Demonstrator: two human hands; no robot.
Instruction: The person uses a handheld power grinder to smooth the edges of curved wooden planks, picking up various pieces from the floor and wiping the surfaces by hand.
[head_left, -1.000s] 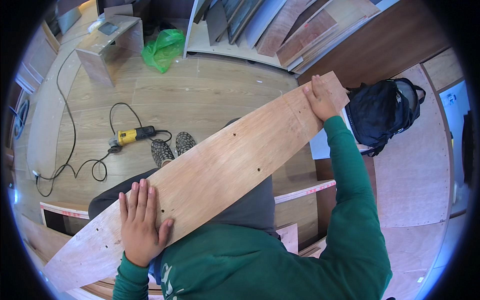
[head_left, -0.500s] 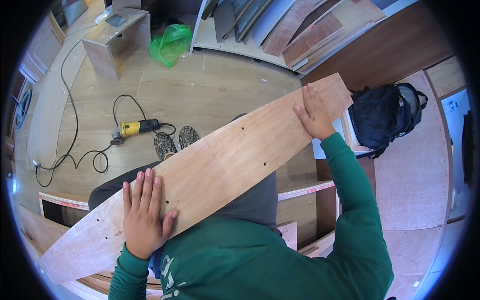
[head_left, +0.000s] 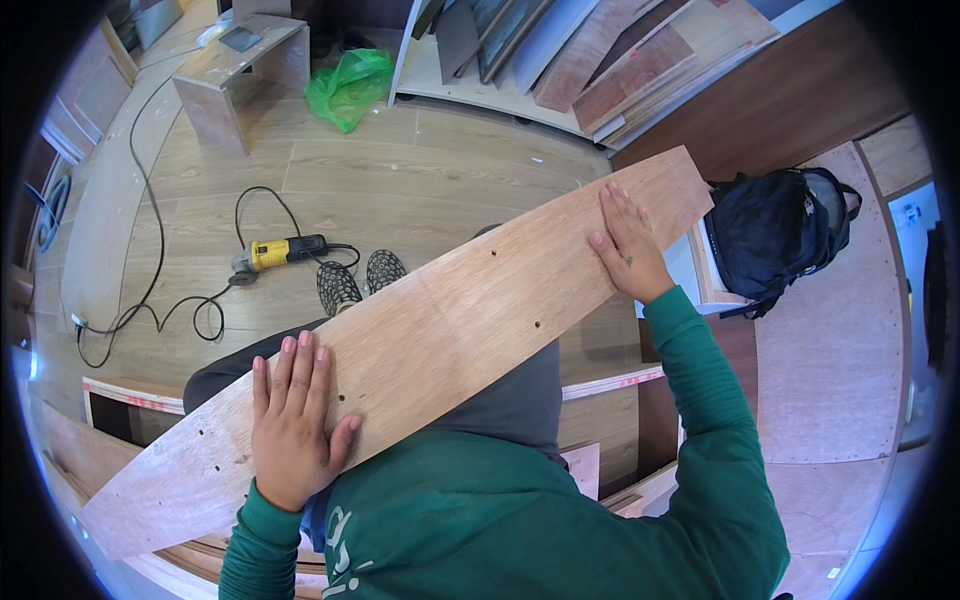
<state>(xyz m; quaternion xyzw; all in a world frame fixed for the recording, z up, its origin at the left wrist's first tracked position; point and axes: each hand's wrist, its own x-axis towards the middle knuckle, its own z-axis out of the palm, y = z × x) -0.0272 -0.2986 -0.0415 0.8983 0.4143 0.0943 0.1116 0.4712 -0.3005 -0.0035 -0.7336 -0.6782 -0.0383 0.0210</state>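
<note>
Across my lap lies a long, pale brown wooden board [head_left: 450, 300], slanting from the lower left up to the right. Several small dark holes dot its face. My left hand [head_left: 297, 425] rests flat on the board's left part, fingers stretched toward the far edge and thumb out to the side. Toward the right end, my right hand [head_left: 630, 245] also lies flat on the surface, its fingers extended. Neither hand is wrapped around anything.
On the floor ahead lies a yellow and black angle grinder [head_left: 275, 255] with a looping black cord. Beyond it are a small wooden stool [head_left: 240, 55] and a green plastic bag [head_left: 350, 90]. A dark backpack [head_left: 780, 235] sits by the board's right end. Wood offcuts [head_left: 640, 75] lean at the back.
My right hand has slid slightly toward the board's near edge. The left hand stays flat in about the same spot. The whole view has shifted a little.
</note>
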